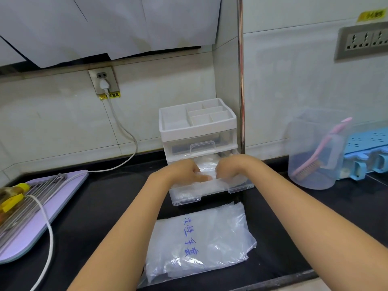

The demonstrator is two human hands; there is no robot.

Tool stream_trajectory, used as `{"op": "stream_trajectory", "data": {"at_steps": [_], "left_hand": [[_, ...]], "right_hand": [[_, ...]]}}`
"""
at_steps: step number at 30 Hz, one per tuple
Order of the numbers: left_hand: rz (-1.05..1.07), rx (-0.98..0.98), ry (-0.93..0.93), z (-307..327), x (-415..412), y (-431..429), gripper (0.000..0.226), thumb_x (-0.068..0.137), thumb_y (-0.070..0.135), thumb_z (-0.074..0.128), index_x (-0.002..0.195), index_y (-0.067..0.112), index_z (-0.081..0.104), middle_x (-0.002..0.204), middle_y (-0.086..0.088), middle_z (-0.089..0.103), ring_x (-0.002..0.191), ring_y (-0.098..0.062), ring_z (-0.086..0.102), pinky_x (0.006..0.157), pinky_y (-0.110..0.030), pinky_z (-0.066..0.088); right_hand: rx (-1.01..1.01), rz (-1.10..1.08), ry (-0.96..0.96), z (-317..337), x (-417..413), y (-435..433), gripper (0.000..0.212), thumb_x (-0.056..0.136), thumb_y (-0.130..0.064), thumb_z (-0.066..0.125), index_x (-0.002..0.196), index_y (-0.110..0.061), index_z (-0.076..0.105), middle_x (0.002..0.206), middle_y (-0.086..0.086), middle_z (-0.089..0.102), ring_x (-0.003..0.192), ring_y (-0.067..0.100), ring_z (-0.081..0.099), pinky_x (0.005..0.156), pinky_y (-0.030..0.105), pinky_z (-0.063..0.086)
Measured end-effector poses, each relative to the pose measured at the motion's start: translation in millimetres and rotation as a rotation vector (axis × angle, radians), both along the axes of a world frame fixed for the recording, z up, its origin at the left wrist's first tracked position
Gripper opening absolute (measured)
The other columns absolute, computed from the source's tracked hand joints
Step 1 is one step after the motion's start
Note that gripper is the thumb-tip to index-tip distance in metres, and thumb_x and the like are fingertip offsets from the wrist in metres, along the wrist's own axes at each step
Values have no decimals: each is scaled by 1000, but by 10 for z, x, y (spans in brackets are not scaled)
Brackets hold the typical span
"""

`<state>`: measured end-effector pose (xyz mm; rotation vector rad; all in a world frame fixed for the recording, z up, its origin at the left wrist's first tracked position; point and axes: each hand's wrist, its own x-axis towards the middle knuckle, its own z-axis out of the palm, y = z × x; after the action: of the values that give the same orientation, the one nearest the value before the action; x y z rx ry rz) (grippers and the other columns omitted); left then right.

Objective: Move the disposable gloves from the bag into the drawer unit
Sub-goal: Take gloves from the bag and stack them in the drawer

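Observation:
A clear plastic drawer unit point(199, 131) stands against the back wall, its bottom drawer point(212, 191) pulled out toward me. A wad of thin, clear disposable gloves point(206, 165) lies in that drawer. My left hand point(184, 171) and my right hand point(231, 166) are both down in the drawer, fingers curled on the gloves from either side. The clear bag point(199, 242), with blue handwriting on it, lies flat on the black counter in front of the unit.
A purple board point(63, 192) with a metal rack, a yellow-capped bottle point(12, 196) and a white cable point(48, 227) lies at the left. A clear measuring jug point(315, 150) holding a pink brush stands at the right, beside a blue rack point(367, 148). A metal pole point(241, 80) rises behind the unit.

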<state>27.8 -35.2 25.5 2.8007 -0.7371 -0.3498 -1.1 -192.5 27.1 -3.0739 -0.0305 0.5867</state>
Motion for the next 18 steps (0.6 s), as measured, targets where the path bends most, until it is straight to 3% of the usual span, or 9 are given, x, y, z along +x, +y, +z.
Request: {"op": "stream_trajectory", "data": {"at_steps": [2, 3, 4, 7, 9, 12, 13, 16, 18], "left_hand": [[25, 3, 40, 64, -39, -18, 57, 92, 62, 40, 98, 12, 66, 89, 3, 55, 82, -15, 51, 74, -26, 38], [38, -53, 18, 101, -63, -38, 60, 95, 59, 37, 110, 9, 66, 100, 0, 59, 93, -17, 55, 80, -27, 39], [45, -139, -27, 121, -59, -67, 54, 98, 52, 38, 115, 10, 66, 105, -1, 63, 97, -18, 57, 81, -26, 40], [10, -340, -199, 196, -101, -181, 27, 99, 26, 49, 108, 13, 70, 97, -2, 68, 89, -17, 62, 73, -27, 46], [-56, -266, -189, 194, -107, -278, 23, 96, 15, 52, 108, 12, 71, 105, -4, 69, 91, -17, 63, 78, -27, 47], [-107, -37, -124, 52, -58, -395, 24, 93, 7, 53, 108, 8, 71, 98, -13, 68, 67, -14, 52, 59, -20, 39], [-105, 3, -101, 5, -41, -410, 25, 92, 7, 53, 111, 8, 69, 98, -15, 66, 68, -15, 52, 60, -19, 38], [-114, 31, -47, -62, 15, -404, 33, 93, 13, 53, 125, 13, 60, 122, -1, 62, 105, -22, 58, 79, -24, 39], [-118, 35, 28, -60, 46, -367, 37, 94, 19, 53, 130, 10, 52, 125, -4, 56, 114, -27, 52, 85, -29, 38]], "right_hand": [[-12, -14, 13, 12, 5, 13, 44, 98, -18, 39, 139, -5, 40, 138, 12, 46, 121, 30, 48, 93, 35, 41], [-17, -9, 17, 24, 2, 17, 44, 98, -18, 40, 140, -5, 40, 138, 11, 46, 122, 30, 47, 92, 34, 41], [-26, 1, 22, 24, 9, 16, 43, 98, -18, 39, 140, -6, 41, 137, 10, 46, 121, 29, 47, 90, 34, 40], [-38, 4, 28, 14, 24, 13, 41, 99, -18, 38, 138, -7, 42, 135, 10, 47, 115, 28, 48, 87, 33, 39], [-27, 1, 22, 13, 19, 19, 44, 98, -17, 38, 140, -8, 40, 133, 10, 48, 109, 27, 48, 88, 33, 40], [-19, 8, 16, 26, -13, 28, 40, 95, -9, 38, 134, -5, 48, 115, 11, 55, 93, 23, 49, 81, 30, 40], [-22, 8, 23, 38, -25, 35, 39, 95, -6, 38, 132, -5, 50, 112, 11, 55, 90, 22, 48, 78, 29, 39], [0, 3, 23, 15, -17, 21, 39, 96, -10, 39, 134, -5, 48, 115, 11, 55, 95, 25, 51, 82, 31, 41], [19, -18, 37, 12, -5, 7, 36, 97, -13, 39, 130, -3, 48, 117, 11, 52, 101, 27, 50, 87, 32, 40]]}}
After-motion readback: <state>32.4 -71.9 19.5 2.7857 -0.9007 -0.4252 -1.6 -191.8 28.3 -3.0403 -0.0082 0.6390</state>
